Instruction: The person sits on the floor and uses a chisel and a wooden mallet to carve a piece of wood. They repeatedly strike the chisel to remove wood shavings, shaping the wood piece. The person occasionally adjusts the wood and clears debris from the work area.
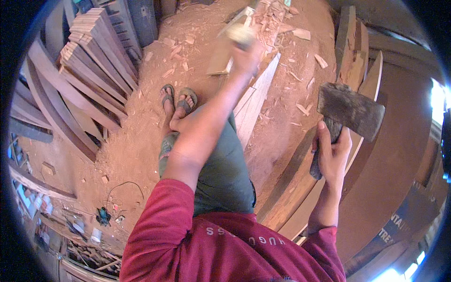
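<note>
My right hand (332,145) grips the dark handle of a broad, worn axe (351,113), its wide head raised at the right. My left arm stretches forward across my legs, and my left hand (245,58) is smeared by motion, closed around or against a pale, blurred object (239,35) that I cannot make out. Beyond it, a heap of pinkish wood shavings (268,16) lies on timber. A long pale board (258,96) slants beside my leg and under my left arm.
Curved planks (84,66) stand stacked at the left. Long timbers (351,42) run along the right beside a brown panel (385,164). My sandaled feet (183,101) rest on dusty ground (145,141) strewn with chips. Small dark items and a cord (103,216) lie lower left.
</note>
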Action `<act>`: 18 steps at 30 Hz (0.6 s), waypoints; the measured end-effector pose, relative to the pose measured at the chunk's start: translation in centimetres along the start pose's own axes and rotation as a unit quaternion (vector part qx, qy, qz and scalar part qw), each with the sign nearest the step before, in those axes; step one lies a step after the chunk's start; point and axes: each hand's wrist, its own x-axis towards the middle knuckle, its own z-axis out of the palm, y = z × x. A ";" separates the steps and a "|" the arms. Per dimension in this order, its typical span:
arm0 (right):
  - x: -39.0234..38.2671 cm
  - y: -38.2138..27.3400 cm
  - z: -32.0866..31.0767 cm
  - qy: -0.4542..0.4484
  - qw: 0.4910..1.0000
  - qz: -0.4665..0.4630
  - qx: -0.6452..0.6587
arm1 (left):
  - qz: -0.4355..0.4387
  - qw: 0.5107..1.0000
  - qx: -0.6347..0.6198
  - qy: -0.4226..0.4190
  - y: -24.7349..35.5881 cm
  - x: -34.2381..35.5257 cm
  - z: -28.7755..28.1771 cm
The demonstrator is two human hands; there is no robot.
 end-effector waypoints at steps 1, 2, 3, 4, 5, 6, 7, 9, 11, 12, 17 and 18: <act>-0.4 -0.2 -0.2 0.009 0.999 0.026 0.040 | 0.005 0.995 -0.090 0.040 0.5 1.3 -0.6; -0.9 -0.3 -0.1 0.018 0.995 0.052 0.080 | -0.004 0.991 -0.116 0.065 1.0 2.1 -1.3; -1.1 -0.4 0.0 0.016 0.988 0.085 0.127 | 0.064 0.997 -0.037 -0.001 0.9 2.5 -1.2; -1.2 -0.5 0.2 0.021 0.984 0.100 0.144 | 0.123 0.991 0.052 -0.032 0.9 2.5 -0.9; -1.2 -0.5 0.4 0.038 0.983 0.095 0.149 | 0.203 0.966 0.148 -0.057 0.7 2.3 -0.6; -1.2 -0.5 0.6 0.041 0.982 0.097 0.160 | 0.167 0.978 0.035 -0.119 0.3 1.9 0.5; -1.0 -0.4 0.8 0.034 0.978 0.100 0.178 | 0.151 0.982 0.041 -0.105 0.0 1.6 1.4; -0.9 0.0 0.8 0.038 0.983 0.096 0.150 | 0.155 0.979 0.040 -0.127 -0.4 1.4 3.0; -0.8 0.5 0.5 0.035 0.986 0.095 0.129 | 0.162 0.977 0.050 -0.129 -0.7 1.3 3.6; -0.8 0.8 0.4 0.034 0.988 0.094 0.119 | 0.157 0.978 0.045 -0.128 -0.9 1.3 3.8; -0.6 2.0 0.0 0.037 0.995 0.070 0.063 | 0.054 0.988 0.039 -0.142 -2.3 2.0 3.5; -0.6 2.2 0.0 0.021 0.991 0.088 0.103 | 0.081 0.986 0.044 -0.139 -2.5 2.1 3.5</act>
